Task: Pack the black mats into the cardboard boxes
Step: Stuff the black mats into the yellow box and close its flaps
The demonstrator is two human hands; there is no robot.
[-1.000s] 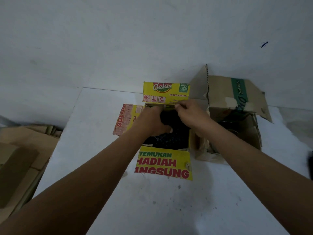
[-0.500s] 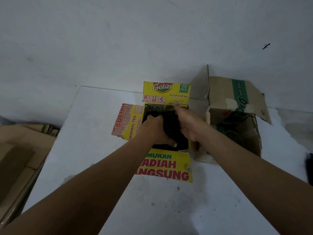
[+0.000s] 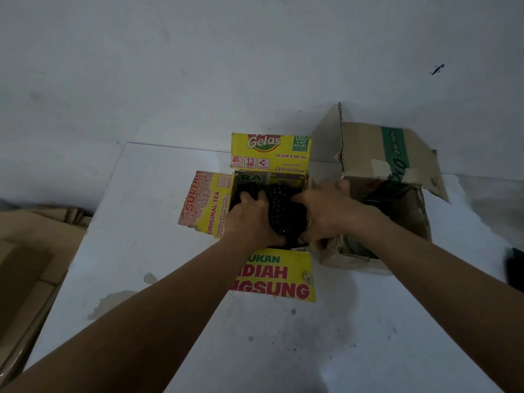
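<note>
A yellow cardboard box (image 3: 272, 153) with red lettering stands open on the white table, its flaps spread out. A black bumpy mat (image 3: 283, 211) lies inside its opening. My left hand (image 3: 249, 219) presses on the mat's left side, fingers curled over it. My right hand (image 3: 329, 211) grips the mat's right side at the box's right wall. To the right stands a brown cardboard box (image 3: 397, 154) with a green stripe, open, with dark contents inside that I cannot make out.
The white table (image 3: 147, 222) ends at a white wall behind the boxes. Flat brown cardboard (image 3: 31, 251) lies off the table's left edge. A dark object (image 3: 514, 268) shows at the right edge of view.
Both hands have moved apart and down, from the box's far flap to the two sides of the mat, and the mat sits lower in the yellow box.
</note>
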